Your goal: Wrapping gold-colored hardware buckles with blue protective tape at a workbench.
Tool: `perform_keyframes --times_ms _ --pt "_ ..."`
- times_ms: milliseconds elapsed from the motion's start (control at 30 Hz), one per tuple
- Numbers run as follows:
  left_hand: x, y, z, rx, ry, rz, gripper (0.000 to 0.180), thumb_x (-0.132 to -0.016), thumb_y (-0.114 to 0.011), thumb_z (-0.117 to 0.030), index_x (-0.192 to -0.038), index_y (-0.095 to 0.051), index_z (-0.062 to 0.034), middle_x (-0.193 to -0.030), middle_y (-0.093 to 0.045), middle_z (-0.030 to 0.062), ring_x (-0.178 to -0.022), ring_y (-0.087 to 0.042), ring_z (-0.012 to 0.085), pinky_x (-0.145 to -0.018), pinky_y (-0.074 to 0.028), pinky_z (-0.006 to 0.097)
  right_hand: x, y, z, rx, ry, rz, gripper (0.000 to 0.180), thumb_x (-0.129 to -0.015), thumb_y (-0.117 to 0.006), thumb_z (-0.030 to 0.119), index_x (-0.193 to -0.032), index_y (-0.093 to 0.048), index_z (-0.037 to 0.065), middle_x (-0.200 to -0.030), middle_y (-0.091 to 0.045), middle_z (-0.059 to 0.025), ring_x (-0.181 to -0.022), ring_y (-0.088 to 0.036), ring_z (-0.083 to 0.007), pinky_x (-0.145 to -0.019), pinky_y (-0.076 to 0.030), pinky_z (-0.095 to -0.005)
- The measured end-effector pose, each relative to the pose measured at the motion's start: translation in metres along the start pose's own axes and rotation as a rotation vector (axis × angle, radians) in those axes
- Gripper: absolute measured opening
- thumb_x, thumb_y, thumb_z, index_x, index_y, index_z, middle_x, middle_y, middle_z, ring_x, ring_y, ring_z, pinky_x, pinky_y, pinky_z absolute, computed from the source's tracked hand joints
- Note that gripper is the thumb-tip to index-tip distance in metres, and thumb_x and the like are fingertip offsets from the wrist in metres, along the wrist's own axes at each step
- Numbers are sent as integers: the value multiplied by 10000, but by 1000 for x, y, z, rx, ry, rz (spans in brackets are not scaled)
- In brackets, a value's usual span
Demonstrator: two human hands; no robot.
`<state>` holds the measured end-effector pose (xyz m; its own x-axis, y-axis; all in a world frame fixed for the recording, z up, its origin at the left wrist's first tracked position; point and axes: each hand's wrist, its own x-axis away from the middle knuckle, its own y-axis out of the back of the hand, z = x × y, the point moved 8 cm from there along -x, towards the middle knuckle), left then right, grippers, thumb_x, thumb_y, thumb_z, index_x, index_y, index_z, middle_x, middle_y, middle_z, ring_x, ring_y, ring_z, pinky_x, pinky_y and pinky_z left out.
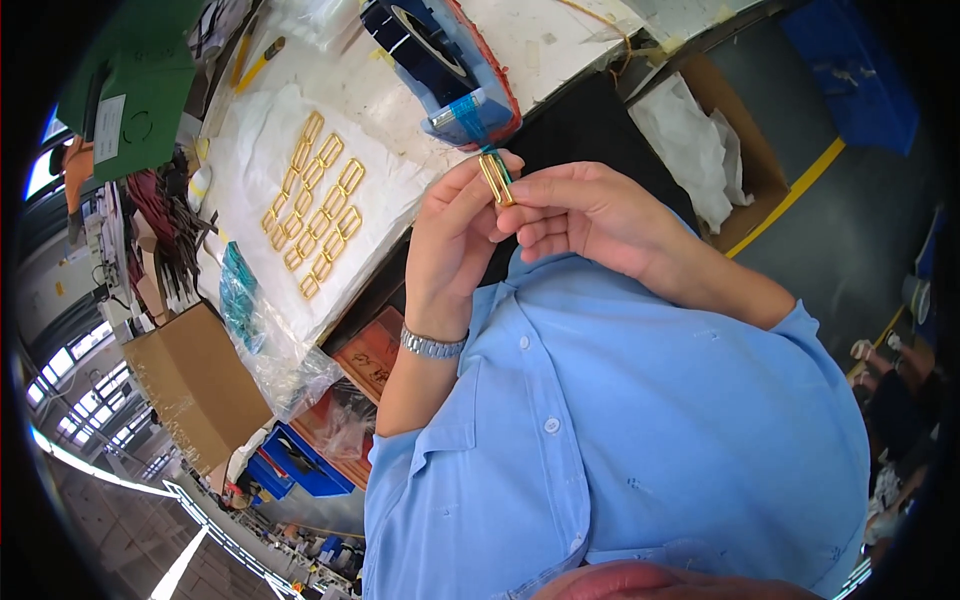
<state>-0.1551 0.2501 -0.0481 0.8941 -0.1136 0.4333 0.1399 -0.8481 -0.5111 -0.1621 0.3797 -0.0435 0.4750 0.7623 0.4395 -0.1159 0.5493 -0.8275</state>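
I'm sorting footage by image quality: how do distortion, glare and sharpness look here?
Head view, rim: fisheye curvature bends straight edges, corners go black; head view, lower left: a ceiling light blows out white; head view, upper middle: the held gold buckle glints but its outline stays readable.

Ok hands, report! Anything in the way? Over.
Left hand, right hand: both pinching a gold buckle. More buckles off left. Tape dispenser close ahead, seemingly not blocking.

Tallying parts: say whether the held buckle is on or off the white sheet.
Off: left hand and right hand hold the gold buckle clear of the white sheet.
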Motion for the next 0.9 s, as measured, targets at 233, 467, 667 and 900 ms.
perform_keyframes --times_ms 233,467,667,900 --pt "-4 -9 6 121 41 43 243 -1084 -613 -214 -1186 -670 0 -928 -687 27 -746 -623 76 -586 -452 201 4 -1 -1 -37 15 22 297 -1065 -674 225 -1178 -739 -42 -1086 -793 -155 -934 -767 -190 -925 -635 -375" --pt "3 -17 8 457 209 230 235 -1111 -526 -183 -1239 -592 3 -1000 -606 39 -723 -545 74 -562 -476 206 9 7 16 345 -25 101 320 -1118 -583 254 -1115 -752 -18 -1000 -782 -89 -872 -734 -134 -834 -593 -293" --pt "7 -31 8 785 415 235 210 -1114 -499 -158 -1200 -575 18 -891 -565 8 -613 -453 57 -445 -356 215 -1 15 54 706 538 -131 321 -1101 -612 294 -1158 -775 23 -1058 -781 -49 -986 -712 -104 -875 -558 -257" --pt "9 -38 3 997 499 131 204 -1102 -497 -111 -1201 -577 49 -874 -542 3 -588 -455 57 -452 -399 217 -47 24 24 166 219 94 364 -1107 -600 272 -1290 -722 -18 -1221 -740 -81 -1145 -683 -153 -1037 -534 -339"
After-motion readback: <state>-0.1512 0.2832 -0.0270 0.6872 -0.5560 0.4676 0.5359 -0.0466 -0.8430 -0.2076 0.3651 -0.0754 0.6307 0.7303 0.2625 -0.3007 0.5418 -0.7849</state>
